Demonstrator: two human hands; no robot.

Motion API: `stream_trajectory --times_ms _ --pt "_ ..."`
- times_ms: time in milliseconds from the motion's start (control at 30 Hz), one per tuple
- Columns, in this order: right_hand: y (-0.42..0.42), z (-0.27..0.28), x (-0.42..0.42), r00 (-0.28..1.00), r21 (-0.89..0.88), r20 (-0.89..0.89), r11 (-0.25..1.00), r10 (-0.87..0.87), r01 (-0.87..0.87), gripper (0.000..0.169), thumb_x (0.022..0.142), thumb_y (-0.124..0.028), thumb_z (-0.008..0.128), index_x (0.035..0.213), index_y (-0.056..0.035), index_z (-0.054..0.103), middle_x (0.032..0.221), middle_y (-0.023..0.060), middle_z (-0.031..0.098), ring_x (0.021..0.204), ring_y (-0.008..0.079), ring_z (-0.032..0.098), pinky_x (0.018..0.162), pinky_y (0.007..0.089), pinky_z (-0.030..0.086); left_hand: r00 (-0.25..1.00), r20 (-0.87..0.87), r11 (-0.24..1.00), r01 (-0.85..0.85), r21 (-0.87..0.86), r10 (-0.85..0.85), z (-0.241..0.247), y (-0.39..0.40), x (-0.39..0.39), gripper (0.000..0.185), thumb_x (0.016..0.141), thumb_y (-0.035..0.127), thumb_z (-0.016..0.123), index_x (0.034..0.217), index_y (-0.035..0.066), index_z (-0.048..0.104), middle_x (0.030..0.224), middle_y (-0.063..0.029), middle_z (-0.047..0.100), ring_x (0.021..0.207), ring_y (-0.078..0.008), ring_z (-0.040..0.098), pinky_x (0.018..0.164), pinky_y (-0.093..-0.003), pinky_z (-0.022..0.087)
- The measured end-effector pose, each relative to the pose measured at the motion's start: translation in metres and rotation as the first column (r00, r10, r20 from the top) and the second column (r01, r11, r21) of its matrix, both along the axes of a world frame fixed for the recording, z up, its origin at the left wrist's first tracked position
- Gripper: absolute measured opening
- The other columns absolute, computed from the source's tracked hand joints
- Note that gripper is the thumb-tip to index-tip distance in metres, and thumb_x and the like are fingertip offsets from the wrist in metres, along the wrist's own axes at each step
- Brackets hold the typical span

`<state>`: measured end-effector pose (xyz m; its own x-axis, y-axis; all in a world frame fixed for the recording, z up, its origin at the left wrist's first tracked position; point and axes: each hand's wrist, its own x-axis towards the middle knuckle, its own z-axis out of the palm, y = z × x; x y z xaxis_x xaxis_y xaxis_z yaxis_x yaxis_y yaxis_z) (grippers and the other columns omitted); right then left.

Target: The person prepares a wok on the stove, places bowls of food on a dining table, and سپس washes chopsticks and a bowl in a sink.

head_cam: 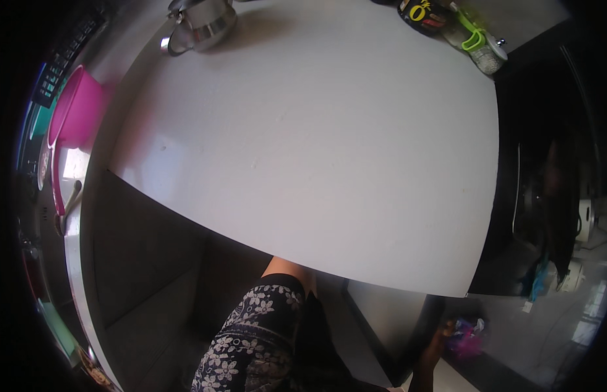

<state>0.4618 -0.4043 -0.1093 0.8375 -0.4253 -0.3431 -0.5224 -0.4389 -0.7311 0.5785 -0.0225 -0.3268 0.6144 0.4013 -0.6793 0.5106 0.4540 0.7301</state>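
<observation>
A patterned black-and-white sleeve (pixel 254 328) runs up from the bottom; the bare wrist past its cuff goes under the front edge of the white countertop (pixel 323 147), which hides my left hand. At the lower right, my right hand (pixel 446 329) is closed around a purple and pink item (pixel 465 338), perhaps a plastic packet; blur hides its details. Beside that forearm is a dark-framed pale panel (pixel 389 318), slanting below the countertop.
A steel kettle (pixel 205 24) stands at the back left, a pink plastic dipper (pixel 78 112) at the far left. A black container (pixel 423 14) and a glass jar (pixel 487 59) with white contents are at the back right. White appliances (pixel 573 274) show at the far right.
</observation>
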Motion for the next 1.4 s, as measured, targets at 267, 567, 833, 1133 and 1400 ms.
stream_trajectory --times_ms 267,567,833,1133,1400 --pt "0.014 0.024 -0.02 0.993 -0.195 -0.038 0.974 0.112 -0.117 0.033 0.095 -0.019 0.039 0.097 0.0082 0.056 0.079 0.015 0.058 0.077 0.024 0.055 0.072 0.0346 0.044 1.0 0.004 1.0 0.003 0.021 -0.003 0.025 0.009 -0.016 0.033 0.075 0.012 0.055 0.106 0.0 0.052 0.099 -0.016 0.059 0.088 -0.0254 0.06 0.074 -0.0344 0.05" --pt "0.022 0.023 -0.002 0.961 0.116 -0.165 0.963 -0.224 0.245 0.06 0.087 -0.044 0.05 0.119 0.0059 0.047 0.118 0.017 0.051 0.107 0.0253 0.048 0.091 0.0322 0.037 0.997 0.073 0.995 0.026 0.095 -0.033 0.083 -0.009 -0.042 0.035 0.075 0.01 0.056 0.108 0.0 0.051 0.1 -0.0155 0.058 0.089 -0.0245 0.06 0.073 -0.0337 0.05" --pt "0.066 0.031 -0.01 0.989 0.433 -0.134 0.893 -0.068 0.121 0.054 0.082 -0.046 0.057 0.108 0.0013 0.054 0.108 0.0107 0.056 0.094 0.0202 0.055 0.08 0.0336 0.045 0.99 -0.014 0.989 0.144 0.037 -0.143 0.126 0.011 -0.29 0.045 0.071 0.006 0.058 0.113 -0.004 0.044 0.101 -0.0149 0.056 0.092 -0.0223 0.055 0.078 -0.0318 0.046" --pt "0.118 0.049 -0.012 0.97 0.588 -0.236 0.784 -0.066 0.196 0.055 0.084 -0.049 0.05 0.116 -0.0046 0.048 0.116 0.0132 0.05 0.098 0.0291 0.05 0.082 0.0449 0.041 0.967 0.121 0.973 -0.217 -0.081 0.226 0.223 0.032 -0.383 0.043 0.071 -0.002 0.047 0.114 -0.001 0.046 0.1 -0.0121 0.055 0.095 -0.0205 0.053 0.083 -0.0308 0.043" --pt "0.212 0.055 -0.008 0.975 0.618 -0.202 0.784 0.097 0.05 0.056 0.083 -0.05 0.05 0.117 -0.0046 0.048 0.116 0.0131 0.049 0.1 0.0292 0.049 0.085 0.045 0.04 0.918 0.203 0.938 -0.346 -0.012 0.341 0.28 0.078 -0.434 0.043 0.071 -0.002 0.046 0.114 0.0 0.045 0.101 -0.0111 0.054 0.098 -0.0187 0.051 0.086 -0.0294 0.041"
